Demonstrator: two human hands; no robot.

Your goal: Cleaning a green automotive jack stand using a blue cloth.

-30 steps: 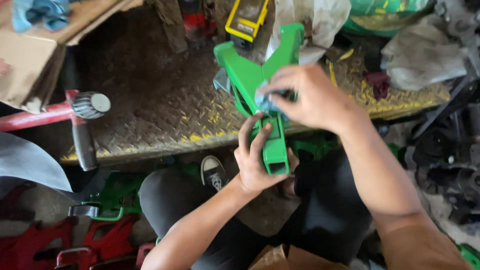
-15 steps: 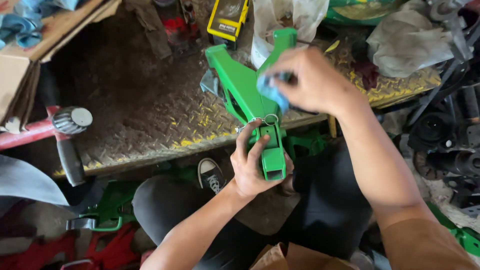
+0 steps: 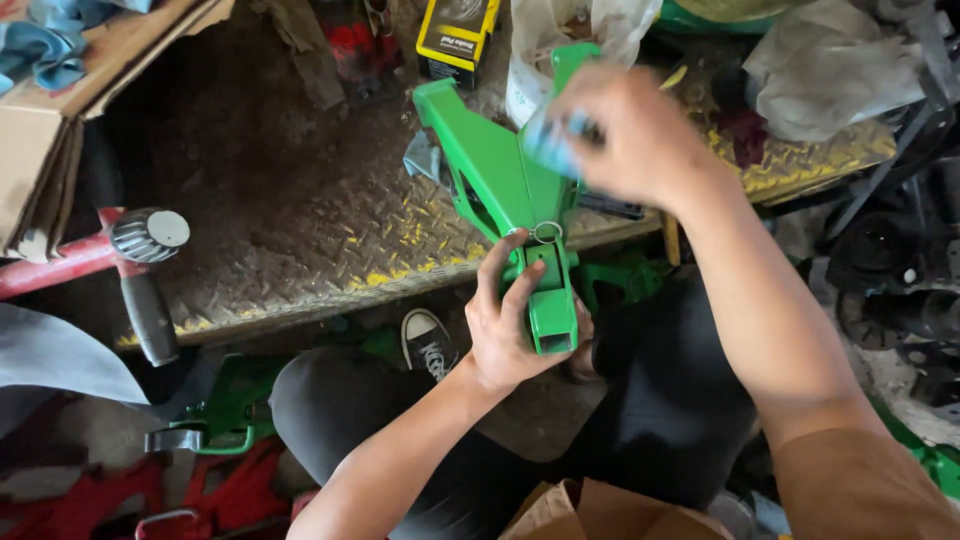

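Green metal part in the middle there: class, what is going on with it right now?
A seated person grips the square lower end of a green metal bracket with the left hand. The right hand, blurred, presses a pale blue cloth against its upper arm. The bracket leans on a worn diamond-plate platform, where a yellow box also sits.

Left of the hands lie a hammer (image 3: 140,262) on the diamond-plate platform (image 3: 300,210) and a cardboard box (image 3: 60,120) holding blue rags (image 3: 45,45), a yellow-and-black carton (image 3: 455,38) stands above them, crumpled grey cloth (image 3: 830,65) lies right, and a black sneaker (image 3: 428,343) sits just below.
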